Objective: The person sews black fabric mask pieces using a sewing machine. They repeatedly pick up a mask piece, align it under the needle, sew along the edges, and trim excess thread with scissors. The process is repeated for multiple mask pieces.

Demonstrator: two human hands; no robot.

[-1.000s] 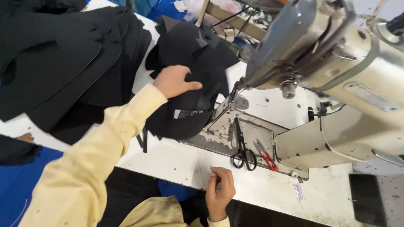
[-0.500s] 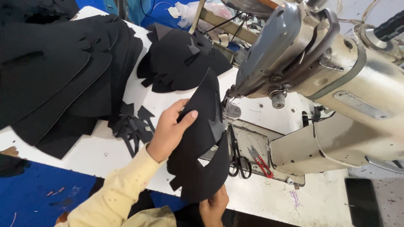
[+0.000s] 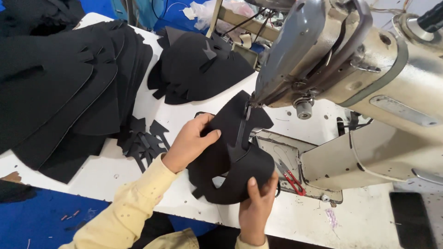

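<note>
Black foam-like cut piece (image 3: pixel 230 157) held up just in front of the sewing machine (image 3: pixel 350 78), upper edge reaching under the machine's head near the needle, lower edge curved and bulging toward the camera. Left hand (image 3: pixel 190 144) clamped on the piece's left edge, thumb on the near face, fingers curled behind. Right hand (image 3: pixel 256 207) gripping the lower rim from below, thumb pressed on the front, remaining fingers hidden behind the material. Both sleeves pale yellow.

Just right of the piece, at the machine's base plate: red-handled snips (image 3: pixel 290 177) lying flat on the metal. Left of the machine, on the white table (image 3: pixel 152 198): a scatter of small black offcuts (image 3: pixel 144 140) close beside the left wrist. Farther left of the machine: a broad stack of large black panels (image 3: pixel 60 87), layered and overlapping, reaching the table's far corner. Behind the held piece, left of the machine's head: a second smaller heap of black shaped pieces (image 3: pixel 198 69). Exact contact between piece and needle: cannot tell, hidden by the machine's head.
</note>
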